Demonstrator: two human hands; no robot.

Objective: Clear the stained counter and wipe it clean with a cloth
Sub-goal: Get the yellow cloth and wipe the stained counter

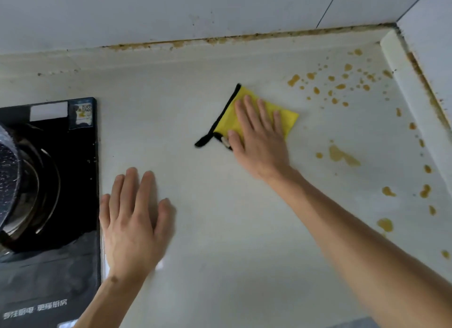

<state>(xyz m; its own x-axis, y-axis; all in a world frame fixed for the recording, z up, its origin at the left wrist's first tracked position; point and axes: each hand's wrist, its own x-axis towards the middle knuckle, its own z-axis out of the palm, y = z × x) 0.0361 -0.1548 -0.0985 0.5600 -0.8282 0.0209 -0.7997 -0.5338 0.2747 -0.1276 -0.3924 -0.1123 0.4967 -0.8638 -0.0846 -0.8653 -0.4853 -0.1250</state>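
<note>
The counter [220, 217] has nothing left on it, but yellow-brown spots [342, 85] remain. The flat right hand [259, 137] presses the yellow cloth [254, 114]. The left hand [132, 215] rests flat.

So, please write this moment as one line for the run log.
right hand flat on yellow cloth | left hand flat on counter | orange stains remain at right | stove at left

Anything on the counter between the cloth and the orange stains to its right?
Nothing visible. The right hand presses flat on the cloth; bare counter lies between it and the stains up right and along the right edge. The stove is on the far left.
</note>
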